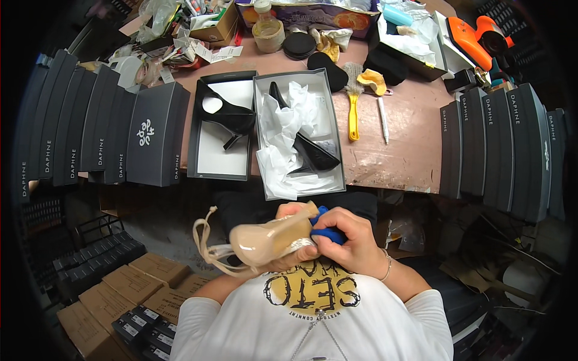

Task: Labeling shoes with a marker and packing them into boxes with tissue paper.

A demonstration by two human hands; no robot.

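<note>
Close to my chest, my left hand (293,259) grips a glossy beige shoe (257,242) from below, and its fingers show on both sides of it. Thin beige straps dangle from the shoe's left end. Pinched in my right hand (352,234) is a blue cloth (331,235), pressed against the shoe's right end. Beyond my hands lies an open grey shoe box (342,174) with a black high-heeled shoe (316,155) among white tissue paper (278,174). To its left, another black high heel (226,114) lies in a white-lined box or lid (208,159).
Dark shoe boxes (153,135) stand upright on the left, with more boxes (500,150) on the right. A yellow-handled brush (353,117), a white pen (383,120), a jar (268,33) and an orange tool (468,43) lie farther back. Cardboard cartons (123,289) sit on the floor at left.
</note>
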